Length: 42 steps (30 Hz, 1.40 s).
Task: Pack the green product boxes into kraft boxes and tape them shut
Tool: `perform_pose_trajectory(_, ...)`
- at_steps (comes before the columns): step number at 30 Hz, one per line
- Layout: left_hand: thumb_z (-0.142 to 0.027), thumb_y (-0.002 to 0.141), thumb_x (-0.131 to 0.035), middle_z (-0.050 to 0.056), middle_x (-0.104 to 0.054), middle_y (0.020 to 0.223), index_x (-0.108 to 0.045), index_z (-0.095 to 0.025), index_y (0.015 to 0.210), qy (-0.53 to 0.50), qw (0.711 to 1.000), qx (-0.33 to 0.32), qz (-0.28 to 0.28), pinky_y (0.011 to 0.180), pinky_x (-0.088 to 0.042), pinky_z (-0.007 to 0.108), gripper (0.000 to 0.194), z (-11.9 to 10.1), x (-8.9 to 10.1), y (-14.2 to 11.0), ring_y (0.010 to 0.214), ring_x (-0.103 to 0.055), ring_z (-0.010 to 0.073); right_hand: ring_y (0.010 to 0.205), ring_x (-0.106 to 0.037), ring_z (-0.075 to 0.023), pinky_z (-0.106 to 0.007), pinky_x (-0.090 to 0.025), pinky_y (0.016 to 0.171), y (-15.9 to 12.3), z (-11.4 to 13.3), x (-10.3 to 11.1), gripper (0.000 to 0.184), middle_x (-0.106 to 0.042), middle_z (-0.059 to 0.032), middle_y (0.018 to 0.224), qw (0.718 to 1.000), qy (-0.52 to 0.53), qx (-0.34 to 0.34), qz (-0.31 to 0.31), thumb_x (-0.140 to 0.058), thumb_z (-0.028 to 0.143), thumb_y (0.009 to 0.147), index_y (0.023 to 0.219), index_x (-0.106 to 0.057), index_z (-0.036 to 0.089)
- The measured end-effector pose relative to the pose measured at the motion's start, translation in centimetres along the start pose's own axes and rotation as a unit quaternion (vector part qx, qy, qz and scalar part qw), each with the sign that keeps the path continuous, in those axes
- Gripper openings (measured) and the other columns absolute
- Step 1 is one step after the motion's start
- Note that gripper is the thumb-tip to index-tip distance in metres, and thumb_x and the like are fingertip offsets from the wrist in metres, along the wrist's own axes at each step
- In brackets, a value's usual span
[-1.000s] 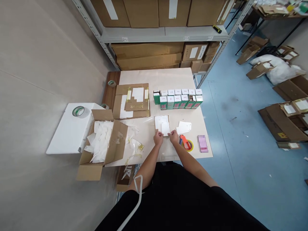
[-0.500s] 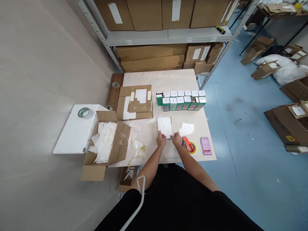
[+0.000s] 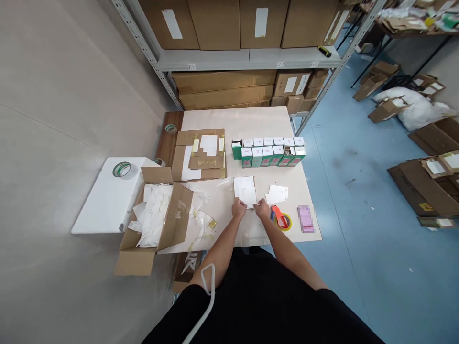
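A white sheet (image 3: 245, 189) lies over a small piece of cardboard whose brown edge shows along its sides. My left hand (image 3: 239, 209) pinches the sheet's near left corner, fingers closed. At the near right corner, my right hand (image 3: 262, 209) is closed on the same sheet. Right of it lie some white paper pieces (image 3: 277, 193). Close to my right hand rest a red-orange cutter (image 3: 279, 216) and a roll of yellow tape (image 3: 288, 226). Beyond the sheet stand two rows of small green-and-white boxes (image 3: 267, 155).
Flattened cardboard (image 3: 179, 155) lies at the table's left. An open carton (image 3: 181, 217) full of white paper stands at the near left, with scraps (image 3: 203, 222) beside it. Tape rolls (image 3: 122, 169) sit farther left. A blurred pink item (image 3: 306, 219) lies at right. A shelf (image 3: 215, 59) holds cartons.
The white sheet now looks flatter and covers the cardboard more evenly, where overlapping edges showed before. Both hands stay at its near corners. The camera view has shifted slightly.
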<state>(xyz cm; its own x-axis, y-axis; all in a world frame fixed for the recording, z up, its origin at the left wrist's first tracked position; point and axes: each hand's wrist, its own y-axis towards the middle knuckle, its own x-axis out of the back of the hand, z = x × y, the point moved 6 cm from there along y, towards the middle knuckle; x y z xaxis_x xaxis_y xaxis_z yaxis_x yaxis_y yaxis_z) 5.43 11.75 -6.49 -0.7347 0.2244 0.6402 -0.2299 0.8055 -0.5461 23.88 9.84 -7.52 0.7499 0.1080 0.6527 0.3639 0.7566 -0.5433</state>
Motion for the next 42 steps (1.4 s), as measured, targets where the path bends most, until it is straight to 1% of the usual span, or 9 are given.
perform_pose_trajectory(4,-0.043,0.085,-0.076,0.004,-0.074,0.092,-0.063,-0.023,0.084,0.066,0.998,-0.011,0.019,0.082,-0.05,0.033,0.024,0.4,0.8,0.1,0.092,-0.069,0.0237,0.08,-0.064,-0.0236,-0.03,-0.041,0.069,0.2,-0.5,0.0,0.021,-0.069,-0.0031,0.085,1.0,-0.01,-0.008,-0.001,-0.072,0.04,0.089,0.094,-0.058,0.025)
perform_pose_trajectory(8,-0.024,0.092,-0.064,0.01,-0.071,0.118,-0.069,-0.023,0.103,0.15,0.98,-0.131,0.008,0.098,-0.049,0.037,0.012,-1.9,0.9,0.3,0.117,-0.063,0.0262,0.085,-0.067,-0.0248,-0.03,-0.042,0.071,0.4,-1.1,-0.3,0.024,-0.072,-0.0047,0.089,1.0,-0.006,-0.016,-0.004,-0.073,0.044,0.09,0.1,-0.06,0.025)
perform_pose_trajectory(13,-0.019,0.094,-0.056,0.007,-0.037,0.168,-0.054,-0.026,0.15,0.223,0.936,-0.262,0.073,0.123,-0.032,0.049,0.057,-4.9,-0.7,1.0,0.159,-0.021,0.0339,0.089,-0.07,-0.0249,-0.032,-0.045,0.076,0.4,-1.3,-0.9,0.028,-0.075,-0.0065,0.097,1.0,0.007,-0.013,0.005,-0.069,0.044,0.091,0.11,-0.065,0.023)
perform_pose_trajectory(16,-0.03,0.091,-0.063,0.002,-0.01,0.178,-0.032,-0.031,0.165,0.262,0.92,-0.251,0.147,0.127,-0.023,0.057,0.08,-4.4,-1.5,1.7,0.163,0.001,0.038,0.094,-0.07,-0.0259,-0.033,-0.047,0.08,0.5,-1.5,-1.4,0.032,-0.076,-0.0087,0.104,1.0,0.016,-0.002,0.004,-0.067,0.045,0.092,0.115,-0.067,0.022)
perform_pose_trajectory(19,-0.038,0.09,-0.063,0.002,-0.001,0.178,-0.022,-0.03,0.168,0.27,0.913,-0.252,0.174,0.129,-0.018,0.055,0.089,-3.8,-1.8,2.2,0.163,0.008,0.0362,0.103,-0.07,-0.0272,-0.034,-0.049,0.088,0.7,-1.7,-1.9,0.031,-0.075,-0.0109,0.113,0.999,0.036,0.032,-0.01,-0.064,0.042,0.092,0.114,-0.069,0.021)
perform_pose_trajectory(26,-0.046,0.091,-0.059,0.003,-0.001,0.178,-0.009,-0.026,0.17,0.219,0.924,-0.252,0.184,0.13,-0.017,0.054,0.096,-2.5,-1.4,3.2,0.163,0.009,0.0342,0.112,-0.068,-0.0279,-0.038,-0.05,0.1,-0.1,-2.0,-4.0,0.032,-0.072,-0.0137,0.123,0.989,0.11,0.088,-0.034,-0.052,0.026,0.086,0.114,-0.066,0.018)
perform_pose_trajectory(33,-0.058,0.098,-0.043,0.003,-0.008,0.178,-0.018,-0.023,0.169,0.141,0.945,-0.246,0.16,0.131,-0.012,0.05,0.083,-0.3,1.3,3.9,0.163,0.004,0.0352,0.13,-0.058,-0.029,-0.047,-0.043,0.114,-2.1,-0.2,-5.2,0.033,-0.068,-0.0116,0.13,0.968,0.152,0.199,-0.018,-0.055,0.034,0.086,0.115,-0.066,0.023)
perform_pose_trajectory(37,-0.068,0.092,-0.053,0.007,-0.006,0.177,-0.019,-0.024,0.168,0.067,0.961,-0.218,0.155,0.131,-0.011,0.049,0.094,1.5,3.4,4.4,0.162,0.002,0.0362,0.15,-0.041,-0.03,-0.056,-0.028,0.125,-3.0,1.5,-5.8,0.036,-0.065,-0.0079,0.14,0.965,0.136,0.225,0.016,-0.062,0.027,0.081,0.116,-0.072,0.028)
perform_pose_trajectory(42,-0.063,0.09,-0.062,0.011,-0.003,0.177,-0.015,-0.02,0.169,-0.024,0.969,-0.187,0.16,0.131,-0.016,0.043,0.101,4.4,5.5,4.8,0.163,-0.006,0.029,0.151,-0.042,-0.0282,-0.051,-0.03,0.125,-4.3,3.9,-7.5,0.055,-0.061,-0.0057,0.147,0.969,0.089,0.226,0.03,-0.058,0.014,0.071,0.121,-0.075,0.029)
